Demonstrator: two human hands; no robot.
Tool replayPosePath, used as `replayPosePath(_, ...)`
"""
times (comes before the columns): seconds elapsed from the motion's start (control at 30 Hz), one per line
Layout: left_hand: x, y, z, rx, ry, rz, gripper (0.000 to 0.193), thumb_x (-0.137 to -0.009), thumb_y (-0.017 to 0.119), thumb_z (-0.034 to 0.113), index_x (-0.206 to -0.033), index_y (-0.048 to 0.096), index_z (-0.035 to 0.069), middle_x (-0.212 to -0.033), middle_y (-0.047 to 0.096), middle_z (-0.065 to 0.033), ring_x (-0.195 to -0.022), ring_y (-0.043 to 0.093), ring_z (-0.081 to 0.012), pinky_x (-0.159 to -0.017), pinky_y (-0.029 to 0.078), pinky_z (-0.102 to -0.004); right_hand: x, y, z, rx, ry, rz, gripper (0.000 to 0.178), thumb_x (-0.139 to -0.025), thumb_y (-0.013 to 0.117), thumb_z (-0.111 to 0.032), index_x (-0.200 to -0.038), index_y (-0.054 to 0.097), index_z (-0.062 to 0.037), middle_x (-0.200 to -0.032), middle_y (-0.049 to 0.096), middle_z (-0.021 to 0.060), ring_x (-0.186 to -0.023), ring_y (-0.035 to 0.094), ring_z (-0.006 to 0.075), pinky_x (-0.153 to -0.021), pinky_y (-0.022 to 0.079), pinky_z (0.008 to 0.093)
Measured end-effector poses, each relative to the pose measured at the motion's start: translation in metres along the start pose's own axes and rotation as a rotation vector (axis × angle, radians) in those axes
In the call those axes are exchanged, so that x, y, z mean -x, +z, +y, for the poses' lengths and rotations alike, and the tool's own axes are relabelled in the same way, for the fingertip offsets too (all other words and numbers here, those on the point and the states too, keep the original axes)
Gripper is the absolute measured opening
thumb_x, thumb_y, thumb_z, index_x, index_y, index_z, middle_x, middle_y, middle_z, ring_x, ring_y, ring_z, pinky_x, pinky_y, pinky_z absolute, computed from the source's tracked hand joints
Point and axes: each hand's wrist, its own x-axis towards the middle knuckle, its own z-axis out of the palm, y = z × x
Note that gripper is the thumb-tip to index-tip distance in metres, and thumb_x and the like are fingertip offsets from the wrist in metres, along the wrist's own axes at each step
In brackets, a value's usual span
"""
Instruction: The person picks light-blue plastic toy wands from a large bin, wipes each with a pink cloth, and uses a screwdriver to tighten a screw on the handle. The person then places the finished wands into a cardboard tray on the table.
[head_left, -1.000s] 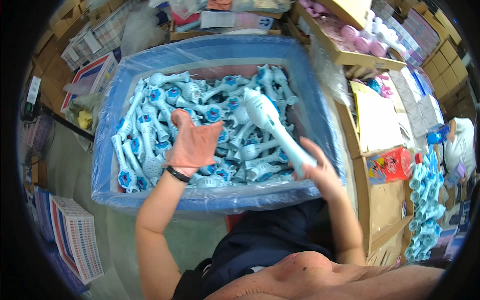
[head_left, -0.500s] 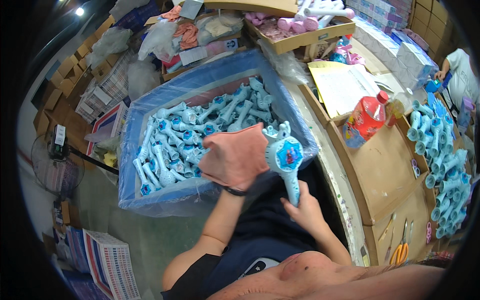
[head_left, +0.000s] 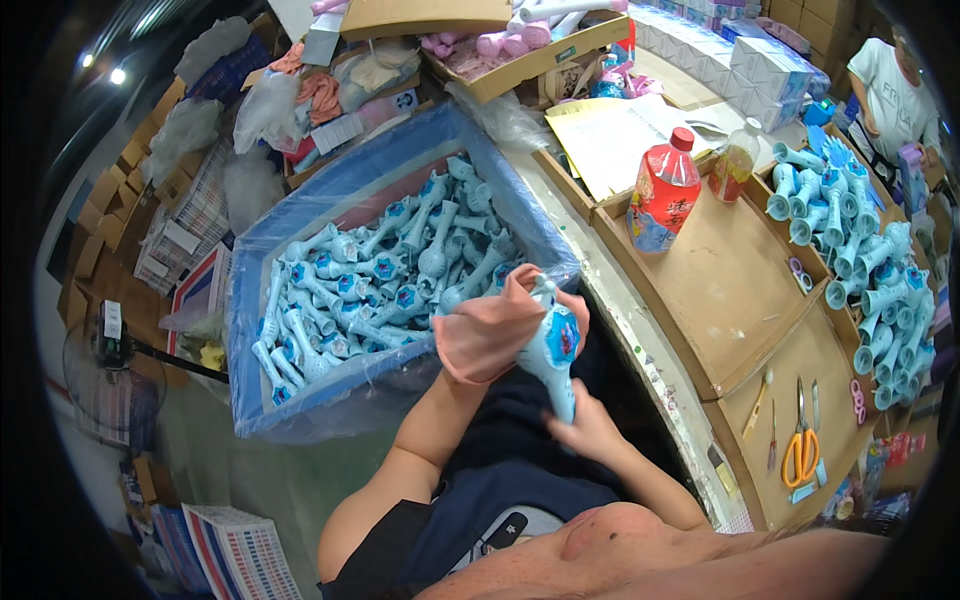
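Observation:
A light-blue toy wand (head_left: 548,352) with a round head and a blue picture badge is held upright, slightly tilted, before my body. My right hand (head_left: 588,425) has its fingers closed round the lower handle. A salmon-pink cloth (head_left: 480,338) covers my left hand (head_left: 464,376), hiding its fingers. That hand presses the cloth round the wand's head, with cloth on both sides of it. Just beyond stands a blue plastic-lined bin (head_left: 262,412) holding a heap of similar light-blue wands (head_left: 365,290).
On the bench at right, a cardboard tray (head_left: 735,310) bears a red-labelled bottle (head_left: 665,190) and a smaller bottle (head_left: 735,160). Orange-handled scissors (head_left: 801,455) lie nearer me. More light-blue wands (head_left: 880,290) are stacked at far right. A person (head_left: 890,90) stands beyond. A fan (head_left: 115,370) is at left.
The cloth-covered left hand has moved right onto the wand's head and folded the cloth round it. The wand has turned and shifted slightly left and down. The view has swung to the right.

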Motion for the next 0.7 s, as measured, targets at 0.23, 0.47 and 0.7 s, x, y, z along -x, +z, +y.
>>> replayPosePath(0.23,-0.002,0.015,-0.037,0.024,0.296,0.401,0.029,-0.093,0.049,0.032,-0.095,0.05,0.003,-0.084,0.057,-0.0077,-0.079,0.059,-0.0192,-0.073,0.048,-0.0295,-0.023,0.027,-0.003,0.504,0.063,0.421,0.04,-0.082,0.064,-0.022,-0.103,0.041,0.0029,-0.077,0.063,0.0281,-0.069,0.063,0.046,-0.062,0.052,0.05)
replayPosePath(0.47,-0.013,-0.02,-0.029,1.01,-0.172,-0.138,0.047,-0.094,0.045,0.05,-0.116,0.055,0.01,-0.082,0.063,-0.009,-0.072,0.063,-0.0194,-0.057,0.053,-0.031,0.008,0.028,-0.019,-0.695,0.037,-0.236,0.031,-0.086,0.068,-0.016,-0.103,0.045,-0.0035,-0.076,0.06,0.0079,-0.064,0.063,0.016,-0.056,0.051,0.0322)
replayPosePath(0.7,-0.009,-0.035,-0.064,0.52,-0.335,0.015,0.056,-0.089,0.048,0.054,-0.127,0.055,0.013,-0.081,0.065,-0.0073,-0.065,0.063,-0.0234,-0.052,0.051,-0.0352,0.014,0.015,-0.008,-0.825,0.191,-0.164,0.027,-0.084,0.07,-0.015,-0.101,0.052,-0.0022,-0.072,0.061,0.0065,-0.06,0.063,0.0164,-0.057,0.05,0.03)
